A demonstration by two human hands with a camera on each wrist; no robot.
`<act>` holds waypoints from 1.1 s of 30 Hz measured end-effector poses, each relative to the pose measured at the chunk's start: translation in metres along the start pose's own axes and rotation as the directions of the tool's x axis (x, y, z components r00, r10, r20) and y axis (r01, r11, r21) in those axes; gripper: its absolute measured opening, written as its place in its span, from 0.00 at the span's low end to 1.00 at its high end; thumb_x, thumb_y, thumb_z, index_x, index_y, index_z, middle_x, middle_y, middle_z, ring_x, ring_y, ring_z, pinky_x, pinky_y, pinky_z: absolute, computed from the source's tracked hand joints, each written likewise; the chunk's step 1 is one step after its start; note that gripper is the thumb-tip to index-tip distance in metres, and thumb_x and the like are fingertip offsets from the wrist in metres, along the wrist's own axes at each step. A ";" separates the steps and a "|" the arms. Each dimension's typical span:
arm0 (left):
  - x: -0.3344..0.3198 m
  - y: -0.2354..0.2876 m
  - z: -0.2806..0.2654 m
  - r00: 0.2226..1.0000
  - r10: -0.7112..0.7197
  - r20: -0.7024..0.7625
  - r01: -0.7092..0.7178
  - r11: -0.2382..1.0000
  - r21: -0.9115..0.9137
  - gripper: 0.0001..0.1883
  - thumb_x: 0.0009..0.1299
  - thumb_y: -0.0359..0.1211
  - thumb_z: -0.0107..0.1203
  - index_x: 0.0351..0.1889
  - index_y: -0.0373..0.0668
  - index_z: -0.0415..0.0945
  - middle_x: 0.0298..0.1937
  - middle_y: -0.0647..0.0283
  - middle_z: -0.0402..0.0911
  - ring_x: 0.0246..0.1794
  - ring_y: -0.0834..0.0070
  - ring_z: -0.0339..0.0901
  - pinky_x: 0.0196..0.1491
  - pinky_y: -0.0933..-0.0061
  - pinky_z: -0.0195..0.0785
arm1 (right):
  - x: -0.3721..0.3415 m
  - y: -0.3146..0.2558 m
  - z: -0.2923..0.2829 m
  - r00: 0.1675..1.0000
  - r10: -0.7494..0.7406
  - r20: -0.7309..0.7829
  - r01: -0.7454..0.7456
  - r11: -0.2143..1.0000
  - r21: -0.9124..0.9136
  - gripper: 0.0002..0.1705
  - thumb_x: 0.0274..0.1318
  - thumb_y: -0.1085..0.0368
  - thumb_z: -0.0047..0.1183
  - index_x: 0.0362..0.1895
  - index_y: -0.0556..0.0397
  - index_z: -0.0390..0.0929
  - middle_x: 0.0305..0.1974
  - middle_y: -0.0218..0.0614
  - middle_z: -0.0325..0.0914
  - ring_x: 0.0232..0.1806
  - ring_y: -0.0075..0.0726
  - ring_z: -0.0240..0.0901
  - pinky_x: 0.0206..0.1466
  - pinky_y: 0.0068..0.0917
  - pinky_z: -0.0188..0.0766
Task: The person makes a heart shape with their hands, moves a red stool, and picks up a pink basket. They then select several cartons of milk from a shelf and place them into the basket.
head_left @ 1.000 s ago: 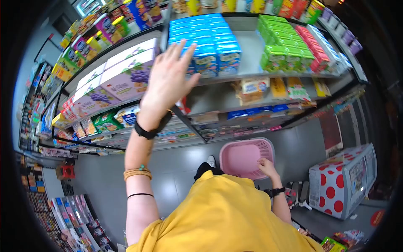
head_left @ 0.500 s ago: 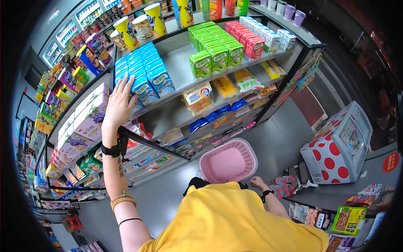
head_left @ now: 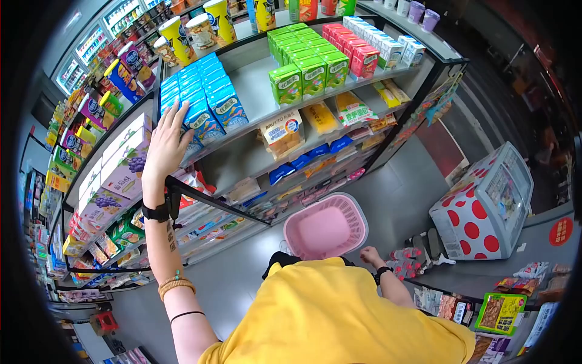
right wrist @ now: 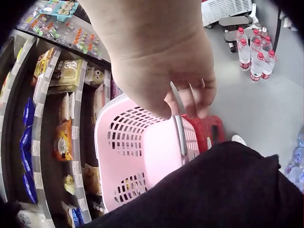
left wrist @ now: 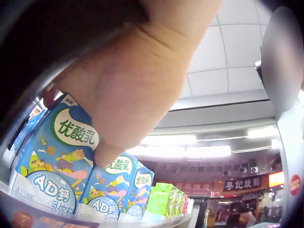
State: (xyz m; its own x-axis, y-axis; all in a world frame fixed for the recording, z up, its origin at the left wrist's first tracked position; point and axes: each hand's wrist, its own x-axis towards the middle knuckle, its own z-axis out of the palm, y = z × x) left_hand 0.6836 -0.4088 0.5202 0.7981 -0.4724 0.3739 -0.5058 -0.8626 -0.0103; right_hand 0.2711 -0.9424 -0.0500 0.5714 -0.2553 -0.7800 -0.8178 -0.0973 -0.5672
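Blue drink boxes point(head_left: 223, 100) stand in rows on the upper shelf. My left hand point(head_left: 165, 145) lies at their left front corner, fingers extended and apart. In the left wrist view, the thumb of this hand point(left wrist: 128, 85) touches the front of the blue boxes point(left wrist: 69, 142); its other fingers are mostly hidden. Low down, my right hand point(head_left: 371, 257) is beside the pink basket point(head_left: 321, 227). In the right wrist view, my right hand point(right wrist: 164, 71) has its fingers curled round the thin grey handle point(right wrist: 180, 135) of the empty pink basket point(right wrist: 121, 161).
Green boxes point(head_left: 285, 83), red boxes point(head_left: 364, 60) and white boxes stand farther right on that shelf. Purple-and-white cartons point(head_left: 124, 173) are to the left. Packaged bread point(head_left: 282, 132) lies one shelf lower. A red-dotted freezer point(head_left: 473, 218) and bottles point(head_left: 405, 255) stand at right.
The head view has swung toward the right side of the shelf, so the boxes and left hand appear farther left. The right hand has gone from over the basket to its right side.
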 end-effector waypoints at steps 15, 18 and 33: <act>0.000 0.010 -0.003 0.999 -0.038 0.008 0.039 0.999 -0.024 0.34 0.72 0.32 0.56 0.77 0.55 0.61 0.80 0.56 0.56 0.78 0.54 0.56 0.75 0.55 0.54 | -0.015 0.017 0.023 0.999 0.009 -0.044 -0.007 0.999 0.042 0.10 0.58 0.63 0.55 0.37 0.57 0.82 0.26 0.35 0.81 0.21 0.30 0.77 0.23 0.26 0.71; 0.000 0.011 -0.004 0.999 -0.038 0.000 0.038 0.999 -0.027 0.34 0.71 0.30 0.56 0.76 0.54 0.62 0.80 0.57 0.57 0.78 0.54 0.56 0.74 0.55 0.54 | -0.017 0.020 0.024 0.999 0.023 -0.041 -0.021 0.999 0.033 0.10 0.58 0.64 0.55 0.37 0.58 0.82 0.25 0.36 0.81 0.21 0.30 0.77 0.23 0.26 0.71; -0.004 0.014 -0.007 0.998 0.063 0.012 -0.063 0.998 0.005 0.38 0.68 0.20 0.51 0.78 0.46 0.57 0.79 0.51 0.56 0.79 0.48 0.52 0.77 0.54 0.49 | -0.029 0.011 0.025 0.990 -0.013 -0.138 0.014 1.000 0.000 0.12 0.56 0.60 0.58 0.38 0.55 0.85 0.27 0.35 0.83 0.22 0.29 0.78 0.26 0.28 0.75</act>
State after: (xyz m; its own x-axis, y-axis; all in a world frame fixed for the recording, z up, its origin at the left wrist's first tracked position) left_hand 0.6709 -0.4182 0.5246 0.7686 -0.5280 0.3612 -0.5535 -0.8320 -0.0384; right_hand 0.2471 -0.9123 -0.0398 0.5673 -0.3847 -0.7282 -0.8100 -0.1010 -0.5776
